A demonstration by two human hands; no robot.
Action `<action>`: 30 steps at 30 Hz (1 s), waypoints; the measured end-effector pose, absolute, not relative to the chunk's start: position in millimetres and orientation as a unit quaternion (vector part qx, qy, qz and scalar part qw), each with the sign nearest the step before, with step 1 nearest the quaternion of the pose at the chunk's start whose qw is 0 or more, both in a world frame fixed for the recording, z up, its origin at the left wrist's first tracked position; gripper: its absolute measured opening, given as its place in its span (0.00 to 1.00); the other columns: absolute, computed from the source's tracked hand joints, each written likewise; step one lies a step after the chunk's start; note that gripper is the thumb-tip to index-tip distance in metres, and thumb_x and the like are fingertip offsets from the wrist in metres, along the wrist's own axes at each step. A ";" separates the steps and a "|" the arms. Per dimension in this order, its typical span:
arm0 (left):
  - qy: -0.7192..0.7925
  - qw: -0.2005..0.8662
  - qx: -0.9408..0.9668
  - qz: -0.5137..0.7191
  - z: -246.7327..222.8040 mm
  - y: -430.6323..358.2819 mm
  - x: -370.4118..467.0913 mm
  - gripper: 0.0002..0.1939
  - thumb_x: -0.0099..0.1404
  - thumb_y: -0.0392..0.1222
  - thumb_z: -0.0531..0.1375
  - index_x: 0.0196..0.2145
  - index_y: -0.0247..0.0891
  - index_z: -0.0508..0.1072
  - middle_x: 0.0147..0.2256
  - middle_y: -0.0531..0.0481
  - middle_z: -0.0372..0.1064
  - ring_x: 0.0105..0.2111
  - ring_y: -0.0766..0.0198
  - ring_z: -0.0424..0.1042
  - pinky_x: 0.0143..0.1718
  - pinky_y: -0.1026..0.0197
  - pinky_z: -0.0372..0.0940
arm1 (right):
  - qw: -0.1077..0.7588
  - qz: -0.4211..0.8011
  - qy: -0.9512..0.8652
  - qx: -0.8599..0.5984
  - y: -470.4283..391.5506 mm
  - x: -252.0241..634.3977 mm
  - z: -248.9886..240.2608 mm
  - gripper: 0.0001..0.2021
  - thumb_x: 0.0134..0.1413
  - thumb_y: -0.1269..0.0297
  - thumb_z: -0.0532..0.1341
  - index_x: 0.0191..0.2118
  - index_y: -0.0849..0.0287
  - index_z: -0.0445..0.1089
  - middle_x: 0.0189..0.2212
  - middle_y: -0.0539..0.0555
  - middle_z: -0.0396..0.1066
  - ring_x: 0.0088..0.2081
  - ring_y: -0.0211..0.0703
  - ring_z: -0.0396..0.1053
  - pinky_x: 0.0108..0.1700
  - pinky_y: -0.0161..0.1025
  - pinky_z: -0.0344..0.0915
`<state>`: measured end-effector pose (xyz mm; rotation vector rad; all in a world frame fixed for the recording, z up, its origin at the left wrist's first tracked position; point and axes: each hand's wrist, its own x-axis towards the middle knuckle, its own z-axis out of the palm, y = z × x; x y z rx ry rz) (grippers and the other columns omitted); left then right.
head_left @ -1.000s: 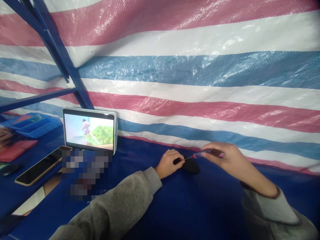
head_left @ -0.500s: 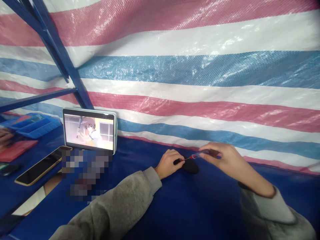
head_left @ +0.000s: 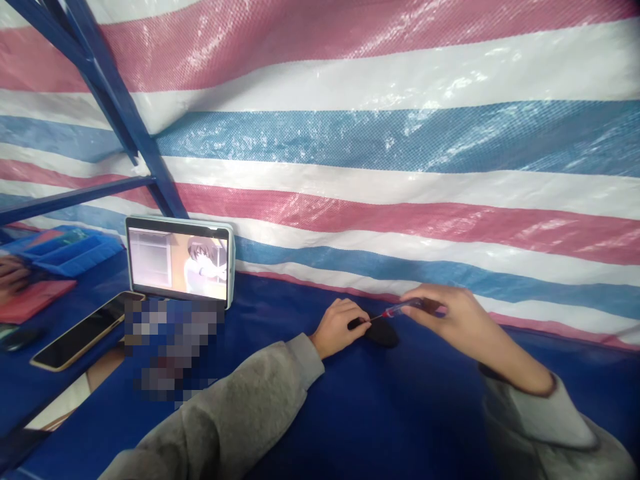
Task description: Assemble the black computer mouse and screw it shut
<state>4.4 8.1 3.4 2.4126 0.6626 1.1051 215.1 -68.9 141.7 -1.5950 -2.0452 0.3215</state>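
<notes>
My right hand (head_left: 447,310) grips a slim screwdriver (head_left: 395,311) by its handle, which is see-through with red and dark parts. The thin shaft points left and down to the fingertips of my left hand (head_left: 343,325). That hand is closed in a pinch, thumb and forefinger meeting at the tip of the shaft. What it pinches is too small to make out. Just under the shaft a flat, dark oval thing (head_left: 384,333) lies on the blue table (head_left: 390,413), beside the left fingertips.
A tablet (head_left: 177,260) stands playing a cartoon, with a phone (head_left: 87,331) lying left of it. Farther left are a blue tray (head_left: 75,253), a red flat thing (head_left: 37,300) and another person's hand (head_left: 13,275). Striped sheeting (head_left: 350,140) hangs behind the table.
My hands and the screwdriver stay almost in place. The picture on the tablet has changed, and the other person's hand at the left edge has shifted slightly.
</notes>
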 end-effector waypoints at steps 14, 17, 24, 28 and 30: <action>0.231 0.171 0.875 0.389 3.2 8.5 3.6 0.10 0.70 0.45 0.59 0.35 0.38 0.75 0.36 0.50 0.76 0.38 0.62 0.72 0.42 0.59 0.59 | 0.261 0.109 -0.772 -0.569 -69.2 211.4 139.4 0.09 0.56 0.56 0.61 0.36 0.53 0.75 0.32 0.51 0.76 0.29 0.40 0.70 0.32 0.38 0.66; 0.230 0.159 0.880 0.384 3.7 8.3 3.8 0.11 0.71 0.46 0.58 0.35 0.38 0.75 0.36 0.49 0.76 0.38 0.62 0.72 0.41 0.59 0.59 | 0.266 0.114 -0.772 -0.566 -68.8 208.7 137.3 0.08 0.55 0.58 0.61 0.36 0.54 0.75 0.30 0.50 0.75 0.28 0.40 0.69 0.32 0.38 0.65; 0.204 0.136 0.888 0.390 1.5 7.8 4.3 0.11 0.71 0.45 0.58 0.36 0.37 0.75 0.36 0.49 0.76 0.37 0.63 0.71 0.40 0.59 0.59 | 0.313 0.143 -0.758 -0.555 -69.2 189.0 130.7 0.06 0.54 0.62 0.61 0.35 0.55 0.75 0.28 0.50 0.72 0.28 0.39 0.68 0.33 0.38 0.65; 0.210 0.141 0.890 0.378 2.3 7.0 3.6 0.12 0.72 0.46 0.56 0.36 0.37 0.75 0.36 0.49 0.75 0.38 0.62 0.72 0.42 0.59 0.60 | 0.323 0.137 -0.755 -0.553 -69.5 180.4 129.4 0.06 0.55 0.62 0.61 0.36 0.55 0.74 0.29 0.50 0.72 0.28 0.38 0.68 0.33 0.37 0.65; 0.224 0.151 0.889 0.371 4.8 5.8 3.4 0.11 0.71 0.48 0.57 0.40 0.38 0.75 0.39 0.48 0.75 0.41 0.61 0.72 0.44 0.58 0.60 | 0.319 0.118 -0.760 -0.553 -69.4 181.4 130.6 0.06 0.56 0.62 0.60 0.36 0.55 0.74 0.30 0.50 0.72 0.28 0.38 0.68 0.33 0.37 0.65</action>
